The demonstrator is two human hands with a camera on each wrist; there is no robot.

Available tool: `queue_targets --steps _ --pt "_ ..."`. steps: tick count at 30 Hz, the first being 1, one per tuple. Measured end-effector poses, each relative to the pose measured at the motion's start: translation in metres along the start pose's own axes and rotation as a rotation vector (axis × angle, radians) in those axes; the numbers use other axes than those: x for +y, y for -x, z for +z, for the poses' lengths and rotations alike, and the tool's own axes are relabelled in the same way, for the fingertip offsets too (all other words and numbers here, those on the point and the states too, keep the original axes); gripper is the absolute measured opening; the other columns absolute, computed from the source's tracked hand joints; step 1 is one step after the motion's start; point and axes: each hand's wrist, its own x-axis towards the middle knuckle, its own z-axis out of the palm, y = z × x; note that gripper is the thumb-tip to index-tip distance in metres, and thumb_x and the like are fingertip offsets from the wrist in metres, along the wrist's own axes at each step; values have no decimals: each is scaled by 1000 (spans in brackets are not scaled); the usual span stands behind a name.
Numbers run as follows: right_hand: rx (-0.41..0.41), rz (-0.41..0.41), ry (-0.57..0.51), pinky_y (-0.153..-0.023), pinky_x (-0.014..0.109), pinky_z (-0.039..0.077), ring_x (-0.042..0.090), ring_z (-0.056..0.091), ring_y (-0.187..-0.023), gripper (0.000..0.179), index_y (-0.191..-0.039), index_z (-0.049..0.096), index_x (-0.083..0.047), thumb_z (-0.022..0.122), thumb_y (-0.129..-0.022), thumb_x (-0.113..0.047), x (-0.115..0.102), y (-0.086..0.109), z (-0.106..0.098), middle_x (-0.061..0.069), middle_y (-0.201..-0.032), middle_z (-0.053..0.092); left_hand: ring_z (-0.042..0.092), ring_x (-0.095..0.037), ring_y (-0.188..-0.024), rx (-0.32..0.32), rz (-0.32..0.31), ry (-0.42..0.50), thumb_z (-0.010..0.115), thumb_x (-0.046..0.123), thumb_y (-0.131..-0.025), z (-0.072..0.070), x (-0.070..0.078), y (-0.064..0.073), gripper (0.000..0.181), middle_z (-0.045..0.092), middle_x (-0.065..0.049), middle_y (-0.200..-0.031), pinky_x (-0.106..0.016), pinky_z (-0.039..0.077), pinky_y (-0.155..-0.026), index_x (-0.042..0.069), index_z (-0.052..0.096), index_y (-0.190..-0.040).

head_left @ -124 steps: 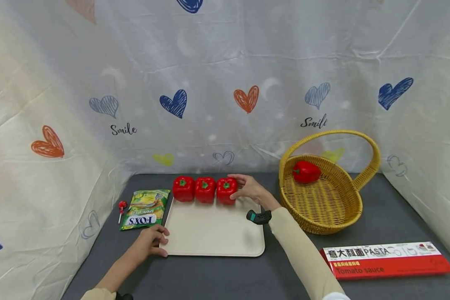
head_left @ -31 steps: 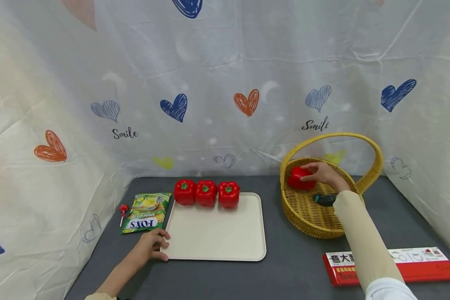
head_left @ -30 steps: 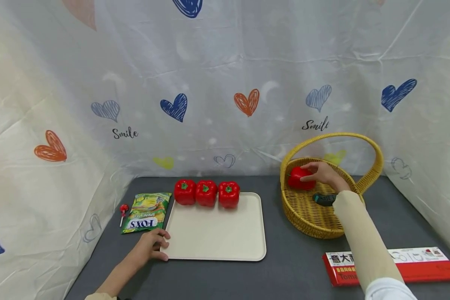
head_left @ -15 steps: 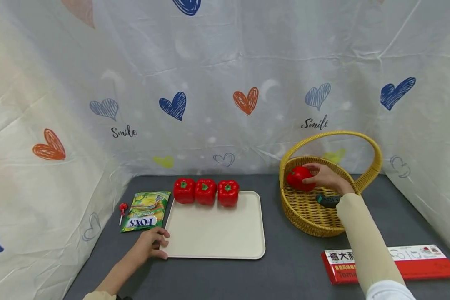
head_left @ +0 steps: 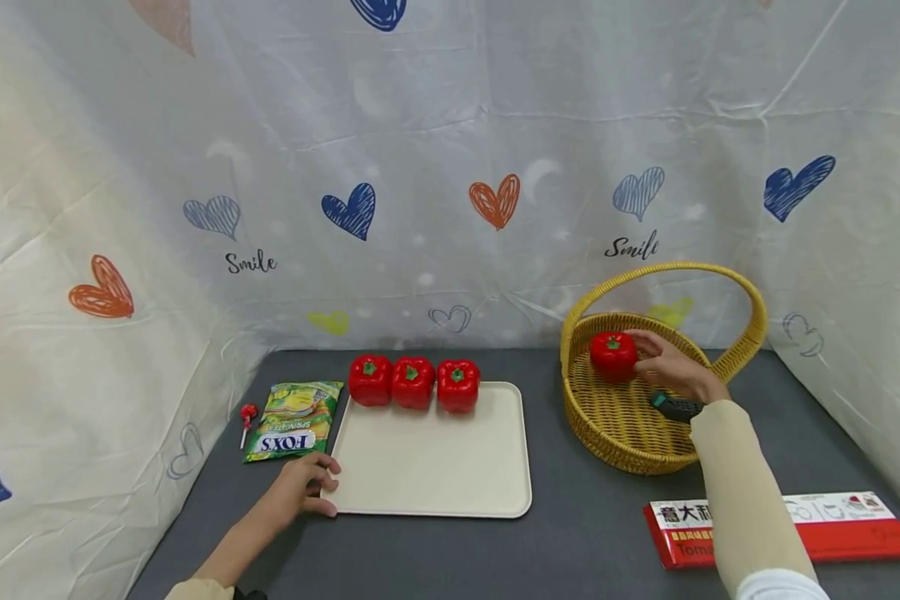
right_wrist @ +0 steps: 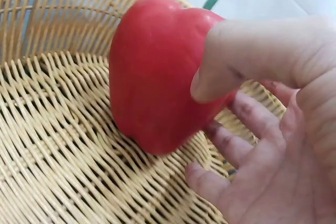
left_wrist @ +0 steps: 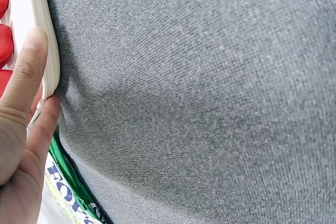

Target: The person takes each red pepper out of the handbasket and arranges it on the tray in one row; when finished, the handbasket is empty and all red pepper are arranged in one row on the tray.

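Note:
In the head view my right hand [head_left: 673, 367] reaches into the yellow wicker basket [head_left: 596, 433] and holds a red bell pepper [head_left: 612, 357]. The pepper stands upright, green stem on top. The right wrist view shows the thumb [right_wrist: 210, 77] pressed against its side, with the other fingers behind and below it. My left hand [head_left: 300, 487] rests at the near-left corner of the cream tray [head_left: 435, 479], thumb and fingertips touching its rim. Along the tray's far edge stand three more red bell peppers [head_left: 412, 383] in a row, stems up.
A green and yellow FOX'S candy bag [head_left: 294, 419] lies left of the tray, with a red lollipop [head_left: 248, 413] beside it. At the front right lies a red and white pasta box [head_left: 847, 529], partly covered by the right sleeve. The basket's tall handle [head_left: 682, 267] arches overhead.
My right hand has gone from the row's rightmost pepper to the basket's pepper. That pepper, lying stem-left before, now stands stem-up, slightly further right. The left hand stays put.

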Motion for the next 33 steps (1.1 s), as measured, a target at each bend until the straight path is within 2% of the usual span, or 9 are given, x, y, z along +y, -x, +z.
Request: queue_targets --steps 4,8,10,12,14,18,24,31,33 --pt "-1 24 -35 -95 42 42 12 47 -118 71 -149 8 -2 52 -93 3 5 4 -4 22 -150 17 53 -12 -83 -5 -14 5 89 4 -59 -1 0 0 26 59 -9 -99 -29 50 -66 2 67 -73" --pt "2 26 -45 -107 57 23 36 13 -142 82 -153 1 -8 58 -94 -4 8 4 -3 22 -157 -2 54 -14 -83 -2 -27 23 89 3 -58 -2 1 2 27 59 -10 -99 -30 50 -66 1 66 -73" --pt "33 18 1 -107 59 21 40 7 -142 82 -154 6 -8 62 -94 -11 7 2 -1 22 -157 2 54 -14 -84 2 -45 51 89 1 -57 -2 1 2 28 58 -11 -99 -29 50 -66 0 66 -73" --pt "84 14 71 -104 54 30 33 28 -138 79 -153 16 -7 66 -92 -17 5 1 1 23 -155 16 54 -13 -84 7 -46 73 89 0 -56 -1 1 2 29 59 -12 -99 -29 50 -66 -1 66 -74" --pt "129 8 121 -98 48 41 19 49 -122 75 -150 25 -5 68 -90 -19 3 1 3 25 -150 28 54 -12 -84 10 -44 66 89 0 -57 0 1 1 29 59 -12 -100 -30 50 -67 0 66 -74" --pt "166 4 138 -87 39 50 -6 54 -95 75 -148 29 -1 71 -89 -19 4 0 2 28 -145 33 53 -10 -83 10 -26 26 89 3 -57 1 -1 0 28 59 -11 -100 -28 49 -65 1 66 -73" --pt "163 15 68 -85 39 51 -3 59 -91 74 -146 25 6 70 -89 -10 7 4 -5 29 -143 31 52 -10 -81 -1 -31 34 89 3 -58 1 0 1 27 59 -10 -99 -27 49 -64 1 67 -74" --pt "115 9 26 -82 39 52 3 63 -93 65 -142 33 3 68 -89 -6 4 10 -7 -4 -117 51 54 -13 -83 -1 -22 16 89 5 -58 0 0 1 27 59 -10 -99 -29 51 -66 1 68 -73" --pt "100 -4 20 -83 41 52 5 64 -94 63 -141 35 2 68 -88 -5 3 13 -6 -8 -114 54 54 -13 -83 -2 -16 10 89 5 -58 0 1 1 27 59 -10 -99 -29 51 -66 2 68 -73"
